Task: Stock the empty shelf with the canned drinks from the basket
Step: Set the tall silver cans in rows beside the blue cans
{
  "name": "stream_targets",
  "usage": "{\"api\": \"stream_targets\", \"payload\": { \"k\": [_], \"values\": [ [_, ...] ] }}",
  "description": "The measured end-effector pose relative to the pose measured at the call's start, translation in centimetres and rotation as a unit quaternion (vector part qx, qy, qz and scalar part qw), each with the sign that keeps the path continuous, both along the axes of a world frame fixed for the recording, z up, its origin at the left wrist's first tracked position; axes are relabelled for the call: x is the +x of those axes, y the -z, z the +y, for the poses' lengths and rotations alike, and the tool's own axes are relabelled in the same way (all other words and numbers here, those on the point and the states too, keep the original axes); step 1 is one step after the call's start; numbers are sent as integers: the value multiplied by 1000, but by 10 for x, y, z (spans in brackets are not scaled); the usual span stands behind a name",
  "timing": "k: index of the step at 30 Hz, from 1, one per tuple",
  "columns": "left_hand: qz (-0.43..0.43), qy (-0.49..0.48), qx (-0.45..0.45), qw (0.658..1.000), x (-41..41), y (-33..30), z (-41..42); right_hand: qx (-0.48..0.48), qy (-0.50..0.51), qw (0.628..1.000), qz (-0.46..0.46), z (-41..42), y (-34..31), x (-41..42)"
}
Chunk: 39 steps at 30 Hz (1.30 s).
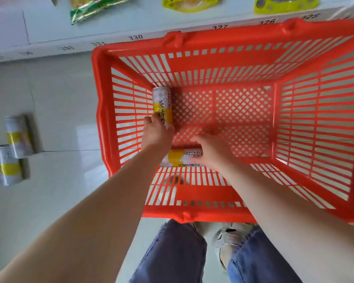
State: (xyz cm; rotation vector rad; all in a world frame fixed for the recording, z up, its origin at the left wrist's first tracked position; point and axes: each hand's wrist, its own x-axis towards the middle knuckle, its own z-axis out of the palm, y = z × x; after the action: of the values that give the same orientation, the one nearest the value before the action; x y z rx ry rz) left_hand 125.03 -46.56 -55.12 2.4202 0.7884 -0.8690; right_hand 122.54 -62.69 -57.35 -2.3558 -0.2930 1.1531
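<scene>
— Two cans are left in the orange basket (229, 64), both lying on their sides at its left end. The left hand (155, 131) curls its fingers round the near end of the far can (161, 103), which lies against the left wall. The right hand (211, 150) is clasped over the right end of the near can (180, 158), which lies across the floor of the basket by the near wall.

— How do you reckon they will handle?

— Slim and tall, stiff metal with a smooth printed skin, so I judge them rigid but a little slippery, and heavy enough for their size if they are full. A full wrap round the middle of the body looks safer than a grip at the end, where a can may tip out of the fingers. Dropped, they would likely dent.

— Any writing?

— White bodies with a yellow band. The far can carries dark Chinese characters on the yellow, too blurred for me to read for certain, and small Latin letters along its edge that I cannot make out. The near can shows large outlined letters beside its yellow patch; I cannot read them.

— And outside the basket?

— Two more of the same cans (16, 139) are at the far left, blurred. The white shelf edge (70, 45) beyond the basket bears numbers: 330, 331, 327, 326. Yellow and green snack packets (94, 7) lie on it.
</scene>
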Motion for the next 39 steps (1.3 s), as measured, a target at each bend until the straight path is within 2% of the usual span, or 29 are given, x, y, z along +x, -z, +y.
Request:
{"api": "stream_targets", "payload": {
  "k": [6,10,14,19,22,24,26,28,29,31,32,35,37,39],
  "values": [
    [-11,13,54,998,-3,17,-8,1,27,1000,11,-2,27,-9],
    [17,-4,32,999,1,22,-12,0,13,1000,21,-10,32,-5],
    [12,-53,-6,998,4,24,-11,-6,5,999,39,-28,29,2],
    [9,-66,-10,998,8,32,-6,-9,17,999,39,-67,26,21],
    [10,-93,-8,996,12,37,-8,-11,78,997,15,-87,25,26],
    [9,-101,-9,995,12,36,-11,-26,191,981,-12,-87,21,20],
    [15,-110,-21,994,10,33,-14,-74,314,947,-6,-77,16,12],
    [29,-112,-29,993,6,31,-16,-117,406,905,58,-61,16,6],
    [34,-108,-33,993,4,30,-16,-109,474,866,116,-52,16,4],
    [34,-95,-40,994,0,31,-15,-39,628,740,238,-32,15,3],
    [34,-94,-45,994,-2,31,-14,-5,674,686,275,-24,13,4],
    [32,-100,-59,993,-4,33,-10,40,750,573,327,-2,12,9],
    [30,-93,-61,993,-5,32,-7,57,784,528,322,6,13,13],
    [32,-86,-65,994,-5,29,-5,63,803,516,290,6,10,14]
  ]
}}
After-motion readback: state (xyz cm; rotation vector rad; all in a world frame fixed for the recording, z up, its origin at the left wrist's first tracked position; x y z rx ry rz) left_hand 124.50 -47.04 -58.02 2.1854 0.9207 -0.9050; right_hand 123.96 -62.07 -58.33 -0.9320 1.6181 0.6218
